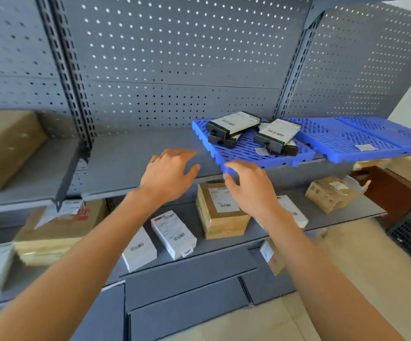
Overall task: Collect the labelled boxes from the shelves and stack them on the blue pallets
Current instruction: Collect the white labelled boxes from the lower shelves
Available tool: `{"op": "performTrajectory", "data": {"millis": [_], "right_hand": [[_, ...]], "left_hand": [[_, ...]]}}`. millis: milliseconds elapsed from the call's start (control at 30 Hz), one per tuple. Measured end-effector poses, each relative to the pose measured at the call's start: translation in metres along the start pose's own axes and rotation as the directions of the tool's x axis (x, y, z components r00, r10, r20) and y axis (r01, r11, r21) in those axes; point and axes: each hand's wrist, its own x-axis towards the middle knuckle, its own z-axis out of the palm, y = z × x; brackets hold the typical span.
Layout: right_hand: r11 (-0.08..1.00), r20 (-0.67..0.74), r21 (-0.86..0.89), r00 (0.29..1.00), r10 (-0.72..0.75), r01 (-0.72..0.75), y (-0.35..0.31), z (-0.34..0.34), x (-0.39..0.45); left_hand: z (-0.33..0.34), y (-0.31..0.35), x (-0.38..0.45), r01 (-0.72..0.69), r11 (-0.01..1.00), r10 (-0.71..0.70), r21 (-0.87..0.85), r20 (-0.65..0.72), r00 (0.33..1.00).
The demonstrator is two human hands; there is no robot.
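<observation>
Up on the grey middle shelf [135, 166], a blue pallet [246, 148] lies flat with its near corner jutting past the shelf's front edge. On that pallet sit two small piles of dark labelled boxes: one pile [232, 126] toward the pallet's back left, the other [277, 136] just to the right of it, the two nearly touching. More blue pallets [362, 139] lie edge to edge on the right of the first one.

Both hands are raised in front of the pallet. The left hand [170, 175] hovers over the bare shelf just left of the pallet, its fingers [175, 153] spread and relaxed, holding nothing. The right hand [251, 188] is at the pallet's near corner, fingers loosely curved with the tips at the blue edge; whether they actually grip it cannot be told.

Below the pallet, on the lower shelf [347, 215], stand a brown labelled carton [221, 212], two white labelled boxes [172, 233] to its left, and a crumpled brown parcel [330, 194] to its right.
</observation>
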Motion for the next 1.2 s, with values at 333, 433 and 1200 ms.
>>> {"op": "performTrajectory", "data": {"millis": [333,433,1200], "right_hand": [[0.935,0.126,0.210,0.940,-0.317,0.287,-0.094,0.038,-0.027],[0.880,0.155,0.279,0.887,-0.436,0.384,-0.149,0.050,-0.039],[0.326,0.077,0.550,0.342,-0.936,0.769,-0.703,0.147,-0.224]], "left_hand": [[-0.070,-0.034,-0.135,0.361,0.916,-0.360,0.175,-0.043,0.932],[-0.098,-0.055,-0.184,0.463,0.864,-0.453,0.199,-0.094,0.886],[-0.384,-0.271,-0.638,0.904,0.392,-0.743,0.168,-0.522,0.419]]}}
